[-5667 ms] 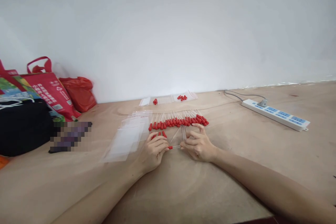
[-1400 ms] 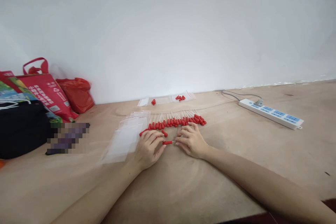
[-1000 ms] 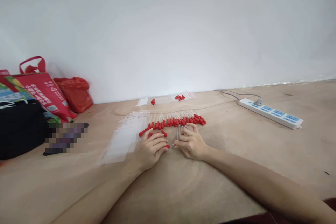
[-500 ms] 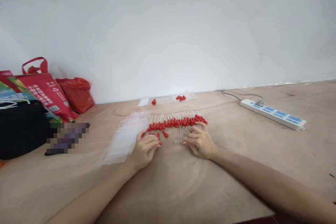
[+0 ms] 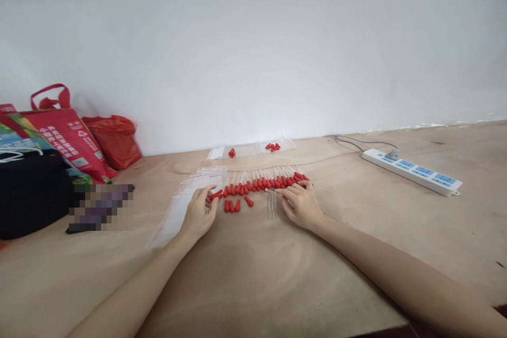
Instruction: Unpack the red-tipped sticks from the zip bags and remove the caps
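A: State the position of the left hand.
B: The left hand (image 5: 201, 210) is half-curled, thumb and forefinger about a red bulb (image 5: 216, 195) beside the plastic bags (image 5: 174, 216). Whether it pinches the bulb or only touches it, I cannot tell.
A: And the right hand?
B: The right hand (image 5: 301, 205) grips a clear tube (image 5: 272, 191) at its fingertips, the free end pointing left, near the row of red-bulbed tubes (image 5: 259, 185).
A: Loose parts?
B: Three bulbs (image 5: 232, 206) lie side by side in front of the row; a fourth bulb (image 5: 249, 201) lies slanted to their right. Bare tubes (image 5: 271, 207) lie just left of the right hand.
A: Surroundings?
B: A wooden table (image 5: 253, 285); a white power strip (image 5: 412, 171) on the right, with a plug (image 5: 393, 155) in it.
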The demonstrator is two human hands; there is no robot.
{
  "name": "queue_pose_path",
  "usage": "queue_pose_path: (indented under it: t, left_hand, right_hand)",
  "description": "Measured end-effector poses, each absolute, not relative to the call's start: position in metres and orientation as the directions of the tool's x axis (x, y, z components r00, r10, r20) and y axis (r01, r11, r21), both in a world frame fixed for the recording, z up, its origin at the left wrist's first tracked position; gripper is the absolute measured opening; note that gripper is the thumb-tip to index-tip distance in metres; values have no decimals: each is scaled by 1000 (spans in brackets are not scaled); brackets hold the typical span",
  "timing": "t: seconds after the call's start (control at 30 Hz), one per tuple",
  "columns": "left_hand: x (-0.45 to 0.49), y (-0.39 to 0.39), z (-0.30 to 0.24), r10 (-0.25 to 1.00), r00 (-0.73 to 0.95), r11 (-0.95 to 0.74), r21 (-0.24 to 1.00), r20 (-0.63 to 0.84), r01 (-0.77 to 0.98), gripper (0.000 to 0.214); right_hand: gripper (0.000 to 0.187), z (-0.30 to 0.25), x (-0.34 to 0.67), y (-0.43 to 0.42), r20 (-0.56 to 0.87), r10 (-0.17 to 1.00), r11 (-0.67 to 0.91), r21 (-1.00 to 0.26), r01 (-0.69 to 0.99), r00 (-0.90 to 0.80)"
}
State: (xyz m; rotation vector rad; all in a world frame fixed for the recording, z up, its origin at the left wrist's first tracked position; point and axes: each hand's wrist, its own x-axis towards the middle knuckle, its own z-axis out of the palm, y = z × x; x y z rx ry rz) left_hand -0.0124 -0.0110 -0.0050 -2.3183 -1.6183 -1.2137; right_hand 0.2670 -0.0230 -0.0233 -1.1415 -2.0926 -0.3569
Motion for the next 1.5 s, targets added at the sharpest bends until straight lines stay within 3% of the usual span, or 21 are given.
queue_pose_path:
  t: [0.1, 0.3, 0.53, 0.87, 1.17, 1.33, 1.5]
  left_hand:
    - [-16, -9, -6, 827, 105, -383, 418, 552, 824, 24]
    - [-13, -11, -7, 841, 186, -416, 388, 508, 822, 20]
    - [-12, -14, -4, 805, 215, -452, 337, 553, 826, 22]
    - [21, 0, 13, 812, 334, -489, 245, 480, 837, 15]
    - [66, 35, 13, 807, 460, -552, 199, 370, 810, 26]
    - [71, 41, 10, 787, 464, -581, 236, 405, 779, 10]
    - [66, 34, 7, 785, 335, -545, 324, 521, 773, 16]
  right_hand:
    - [20, -24, 269, -22, 733, 581, 565, -50, 824, -354]
    - [18, -23, 265, -25, 716, 551, 527, 100, 844, -429]
    - [21, -20, 264, -28, 602, 654, 567, 11, 824, -458]
    - [47, -11, 268, -35, 441, 738, 587, -46, 809, -511]
    - [36, -12, 275, -30, 549, 684, 588, -26, 808, -480]
    - [28, -13, 283, -24, 611, 672, 556, -45, 830, -417]
    - [28, -12, 286, -23, 618, 686, 533, -67, 844, -384]
